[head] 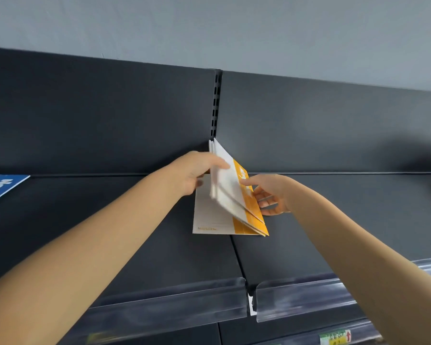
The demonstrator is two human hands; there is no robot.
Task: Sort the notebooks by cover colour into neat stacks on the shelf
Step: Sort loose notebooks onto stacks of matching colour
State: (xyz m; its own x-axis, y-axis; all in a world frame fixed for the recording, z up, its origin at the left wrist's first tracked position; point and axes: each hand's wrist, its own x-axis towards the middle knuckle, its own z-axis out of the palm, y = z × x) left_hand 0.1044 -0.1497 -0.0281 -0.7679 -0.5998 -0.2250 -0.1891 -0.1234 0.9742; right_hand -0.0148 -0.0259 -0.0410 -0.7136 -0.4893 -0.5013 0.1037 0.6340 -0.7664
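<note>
Head view, single frame.

- Shelf (pixel 110 220): dark grey, two boards meeting at a seam near centre. Back panel (pixel 110 115) of the same grey behind it, with a slotted upright (pixel 215 105) above the seam. Grey wall (pixel 209 26) above that.
- Bottom notebook (pixel 209 221): lies flat on the shelf at centre, across the seam and towards the far side. White cover with an orange band along its right edge.
- Lifted notebooks (pixel 230 192): several of the same white-and-orange kind, tilted up off the bottom notebook like an opened fan. Their right edges stay low on the stack. Their far corner points up at the foot of the upright.
- Left hand (pixel 197 170): reaches in from the near left. Thumb lies across the white face of the lifted notebooks and the fingers curl behind them, so it grips the bundle on its left side.
- Right hand (pixel 271 192): reaches in from the near right. One digit lies on the orange band, and the other fingers curl against the right edge from below, holding that edge.
- Blue notebook (pixel 0 188): flat on the shelf at the far left frame edge, only partly in view, well apart from the orange ones.
- Clear label strips (pixel 172 302) run along the near shelf edge. A yellow-green price tag (pixel 335 337) sits on a lower strip at the near right; its print is unreadable.
</note>
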